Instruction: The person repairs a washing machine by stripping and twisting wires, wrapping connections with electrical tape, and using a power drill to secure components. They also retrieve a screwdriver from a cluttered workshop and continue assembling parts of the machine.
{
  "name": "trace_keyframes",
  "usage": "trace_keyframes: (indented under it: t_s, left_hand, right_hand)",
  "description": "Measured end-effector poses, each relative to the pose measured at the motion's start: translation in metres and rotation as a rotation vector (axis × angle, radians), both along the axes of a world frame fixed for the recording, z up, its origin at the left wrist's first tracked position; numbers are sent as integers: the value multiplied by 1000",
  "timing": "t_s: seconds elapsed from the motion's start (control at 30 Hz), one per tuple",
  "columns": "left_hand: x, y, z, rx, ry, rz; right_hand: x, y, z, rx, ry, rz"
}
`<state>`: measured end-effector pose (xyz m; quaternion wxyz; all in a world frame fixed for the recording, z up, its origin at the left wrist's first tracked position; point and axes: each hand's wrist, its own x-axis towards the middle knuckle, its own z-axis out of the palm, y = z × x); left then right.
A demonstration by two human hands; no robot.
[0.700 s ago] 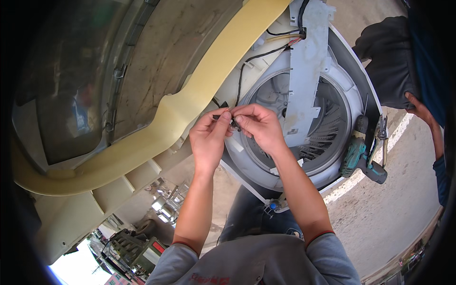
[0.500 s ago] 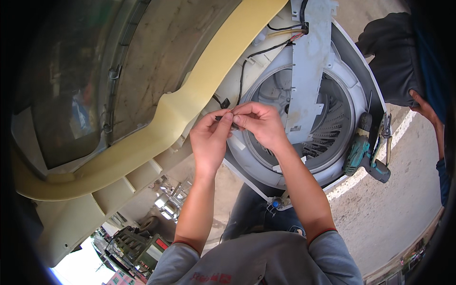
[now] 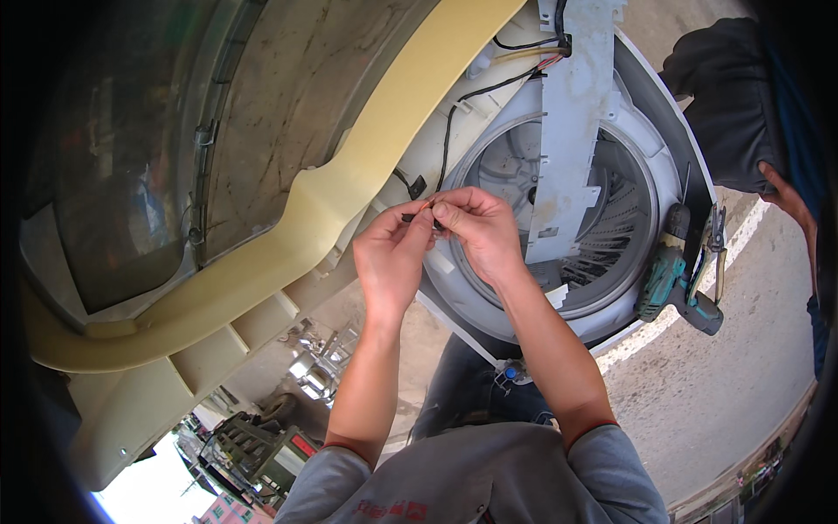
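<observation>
My left hand point(image 3: 388, 258) and my right hand point(image 3: 484, 231) meet at the fingertips over the left rim of an open washing machine point(image 3: 650, 162). Each pinches a thin dark wire point(image 3: 427, 206) with a bit of orange showing between the fingers; its ends are hidden by them. Just above my fingers, a black connector point(image 3: 417, 186) hangs on a short cable. A longer black cable point(image 3: 447, 131) runs from my right hand up towards the grey plate point(image 3: 567, 157) lying across the drum opening.
A raised cream-coloured cover point(image 3: 336, 196) fills the left side. On the machine's right rim rest a teal cordless drill point(image 3: 663, 278) and pliers point(image 3: 717, 240). At far right, another person's hand point(image 3: 786, 192) touches dark fabric point(image 3: 724, 96). Metal parts point(image 3: 314, 371) lie on the ground below the cover.
My fingertips have shifted slightly, with the thumbs a little further apart, and more of the orange bit shows between them. The rest stays nearly the same.
</observation>
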<state>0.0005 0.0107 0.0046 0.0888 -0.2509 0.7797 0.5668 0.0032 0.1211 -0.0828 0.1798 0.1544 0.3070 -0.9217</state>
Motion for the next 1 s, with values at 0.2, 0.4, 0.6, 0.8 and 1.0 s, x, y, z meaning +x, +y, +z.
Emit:
trace_keyframes:
  t_s: [0.2,0.4,0.6,0.8,1.0]
  left_hand:
    - [0,-7,-2,27,15,11]
    - [2,-7,2,-65,12,-23]
    - [-2,-11,5,-160,11,-119]
    - [-4,-17,1,-226,-8,-199]
    - [-9,-16,3,-270,-56,-267]
  right_hand:
    - [4,-3,-1,-22,27,-14]
    - [2,-3,-1,108,108,30]
    - [0,-1,1,137,103,61]
    - [-1,0,8,207,109,-7]
    - [-2,5,8,589,347,3]
